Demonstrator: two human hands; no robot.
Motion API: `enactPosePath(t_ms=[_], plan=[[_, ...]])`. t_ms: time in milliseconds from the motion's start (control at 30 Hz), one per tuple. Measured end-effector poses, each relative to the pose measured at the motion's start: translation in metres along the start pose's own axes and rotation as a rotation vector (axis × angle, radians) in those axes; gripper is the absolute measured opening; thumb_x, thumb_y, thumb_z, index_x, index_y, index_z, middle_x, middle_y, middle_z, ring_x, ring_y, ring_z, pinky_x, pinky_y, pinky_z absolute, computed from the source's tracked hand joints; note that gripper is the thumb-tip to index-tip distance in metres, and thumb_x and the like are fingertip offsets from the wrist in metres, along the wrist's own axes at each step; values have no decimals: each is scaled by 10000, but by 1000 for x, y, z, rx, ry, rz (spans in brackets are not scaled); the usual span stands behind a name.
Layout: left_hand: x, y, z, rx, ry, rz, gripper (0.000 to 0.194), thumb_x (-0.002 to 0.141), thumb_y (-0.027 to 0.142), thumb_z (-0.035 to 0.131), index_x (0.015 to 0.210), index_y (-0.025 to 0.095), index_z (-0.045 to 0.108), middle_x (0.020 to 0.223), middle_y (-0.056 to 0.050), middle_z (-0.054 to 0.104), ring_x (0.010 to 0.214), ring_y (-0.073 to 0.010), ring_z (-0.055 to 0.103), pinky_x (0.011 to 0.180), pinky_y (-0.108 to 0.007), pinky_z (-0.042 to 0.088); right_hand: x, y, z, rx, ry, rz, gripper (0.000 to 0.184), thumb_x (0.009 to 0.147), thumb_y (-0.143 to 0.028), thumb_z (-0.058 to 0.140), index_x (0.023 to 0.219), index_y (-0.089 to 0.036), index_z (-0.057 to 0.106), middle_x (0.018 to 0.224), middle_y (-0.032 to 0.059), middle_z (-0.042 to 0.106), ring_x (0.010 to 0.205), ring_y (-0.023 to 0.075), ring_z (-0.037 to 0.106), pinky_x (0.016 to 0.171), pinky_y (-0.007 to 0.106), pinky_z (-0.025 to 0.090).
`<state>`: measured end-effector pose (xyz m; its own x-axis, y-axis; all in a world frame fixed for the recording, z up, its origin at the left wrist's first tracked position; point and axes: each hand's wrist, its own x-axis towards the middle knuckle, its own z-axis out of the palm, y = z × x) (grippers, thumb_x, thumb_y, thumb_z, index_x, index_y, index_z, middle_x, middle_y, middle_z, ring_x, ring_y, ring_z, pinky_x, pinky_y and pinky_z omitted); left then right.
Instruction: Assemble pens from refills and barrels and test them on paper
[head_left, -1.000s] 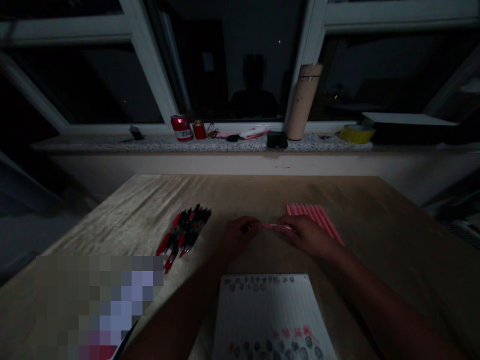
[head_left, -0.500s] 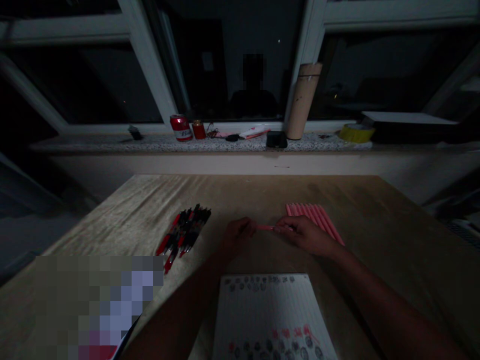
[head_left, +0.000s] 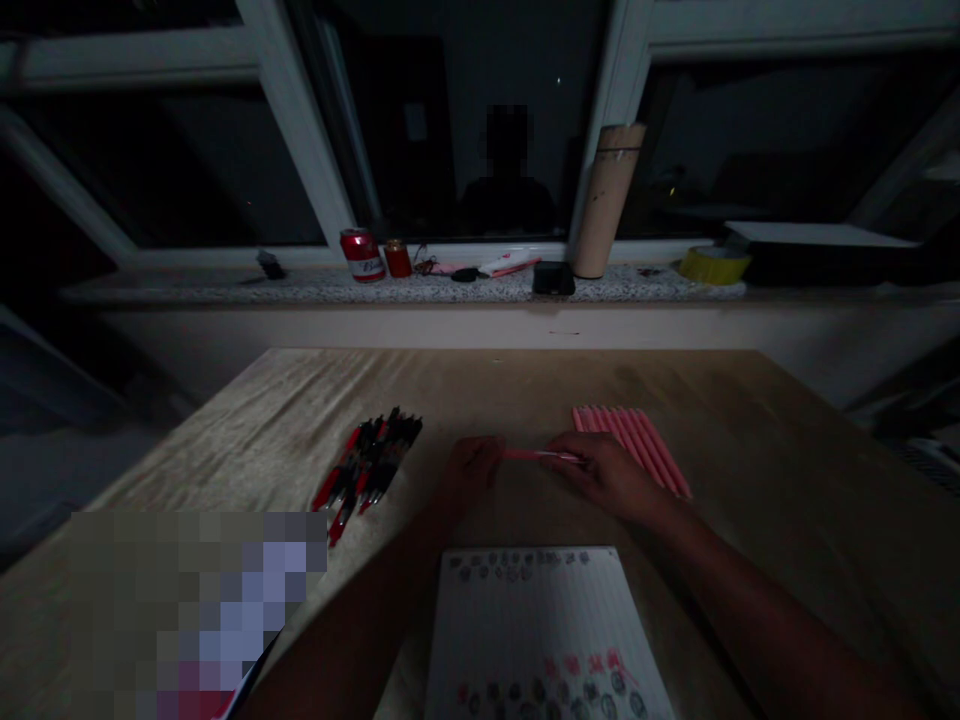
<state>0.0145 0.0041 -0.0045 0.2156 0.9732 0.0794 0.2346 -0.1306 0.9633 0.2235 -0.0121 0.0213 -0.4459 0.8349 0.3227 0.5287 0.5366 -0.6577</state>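
A slim pink pen (head_left: pixel 529 455), with a whitish stretch near its right part, lies level between my two hands above the table. My right hand (head_left: pixel 604 470) pinches its right end between thumb and fingers. At the other end, my left hand (head_left: pixel 480 458) is closed around the pink tip, though its fingers are dark and slightly smeared. Just beyond my right hand, several pink pens (head_left: pixel 649 450) lie side by side in a row. To the left is a loose pile of black and red pens (head_left: pixel 371 465). A lined notebook page (head_left: pixel 540 620) with dark and red marks lies below my hands.
All this rests on a brown table (head_left: pixel 480 385). Behind it, a granite windowsill (head_left: pixel 315 290) carries a red can (head_left: pixel 362 255), a small red jar (head_left: pixel 397 260), a black box (head_left: pixel 553 279), a tall tan cylinder (head_left: pixel 609 205) and yellow tape (head_left: pixel 714 265).
My left hand has shifted slightly left, and more of the pink pen shows between the hands, with its whitish stretch clearer. My right hand has barely moved.
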Motion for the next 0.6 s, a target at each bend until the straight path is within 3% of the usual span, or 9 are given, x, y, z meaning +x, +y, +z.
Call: enactPosePath(t_ms=[200, 433, 600], plan=[[0, -3, 0, 67, 14, 30, 533, 807, 582, 424, 469, 172, 402, 428, 40, 334, 426, -80, 322, 441, -231, 239, 1, -3, -2, -125, -81, -44, 277, 897, -375, 459, 997, -237, 677, 891, 69, 697, 777, 195, 622, 669, 287, 421], [1, -1, 0, 110, 11, 8, 582, 797, 639, 405, 450, 171, 400, 412, 37, 331, 411, -81, 324, 427, -238, 215, 1, -3, -2, -202, 2, -110, 265, 899, -357, 462, 998, -237, 677, 891, 78, 684, 805, 208, 594, 723, 329, 417], [2, -1, 1, 33, 7, 36, 485, 812, 578, 443, 558, 164, 452, 490, 44, 367, 466, -81, 342, 458, -222, 249, 2, -5, -4, -281, -39, -100, 281, 912, -344, 434, 1022, -222, 662, 881, 79, 685, 794, 211, 607, 709, 324, 425]])
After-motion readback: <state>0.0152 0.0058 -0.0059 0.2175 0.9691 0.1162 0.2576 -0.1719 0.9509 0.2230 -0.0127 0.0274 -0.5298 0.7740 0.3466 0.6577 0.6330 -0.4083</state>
